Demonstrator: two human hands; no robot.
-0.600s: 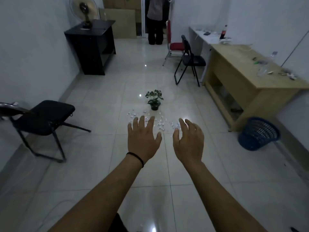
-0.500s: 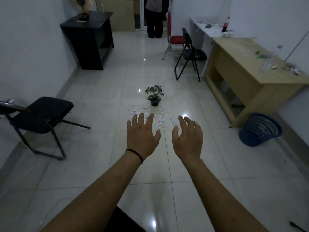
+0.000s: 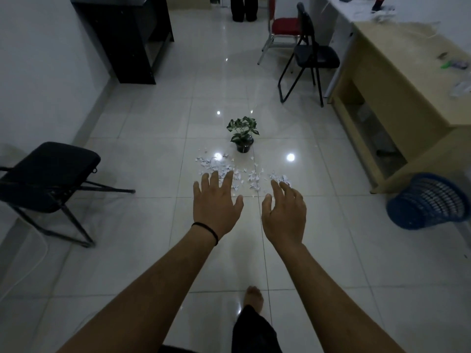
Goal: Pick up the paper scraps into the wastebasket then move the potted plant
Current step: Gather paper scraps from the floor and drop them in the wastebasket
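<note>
Several white paper scraps [image 3: 252,177] lie scattered on the glossy tiled floor, just in front of a small potted plant [image 3: 243,135] in a black pot. My left hand [image 3: 216,203], with a black band at the wrist, and my right hand [image 3: 284,212] are stretched out palm down in the air, side by side, fingers spread and holding nothing. Their fingertips overlap the near edge of the scraps in the picture. A blue mesh wastebasket [image 3: 428,201] stands at the right, beside the desk.
A wooden desk [image 3: 407,80] runs along the right wall. One black folding chair [image 3: 48,179] stands at the left, another [image 3: 309,56] behind the plant, with a red chair [image 3: 283,26] beyond. A black cabinet [image 3: 127,36] is at the back left. My bare foot [image 3: 253,298] steps forward below.
The view has moved forward and tilted down, so the scraps, plant and wastebasket appear closer. My bare foot has come into view. Both hands stay spread and empty.
</note>
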